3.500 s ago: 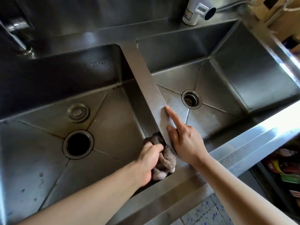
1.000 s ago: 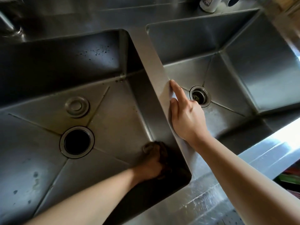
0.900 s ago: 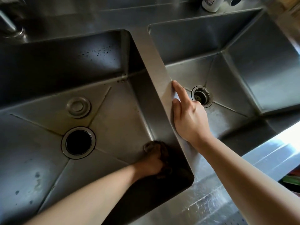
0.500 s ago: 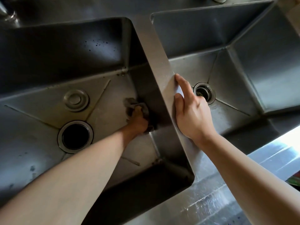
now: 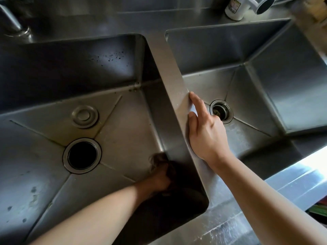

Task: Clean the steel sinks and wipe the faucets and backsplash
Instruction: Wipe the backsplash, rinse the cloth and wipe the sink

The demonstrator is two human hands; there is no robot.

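Two steel sinks lie below me, the left sink [image 5: 44,183] and the right sink [image 5: 292,85], split by a steel divider [image 5: 168,68]. My left hand [image 5: 160,179] is deep in the left sink's shadowed near right corner and grips a brown cloth [image 5: 159,159] against the floor where it meets the divider wall. My right hand [image 5: 205,131] rests on the divider's top edge, index finger stretched along it, the other fingers partly hidden. A faucet base [image 5: 16,27] stands at the far left on the back ledge.
The left sink has an open drain hole [image 5: 82,155] and a loose round stopper [image 5: 85,116] behind it. The right sink has a strainer drain [image 5: 221,111]. A white bottle [image 5: 236,7] and grey pipe end [image 5: 263,3] stand behind. Dark specks dot the left sink's back wall.
Half a second ago my left hand held the cloth further back along the divider wall; it has drawn the cloth back to the near right corner. My right hand stays on the divider.
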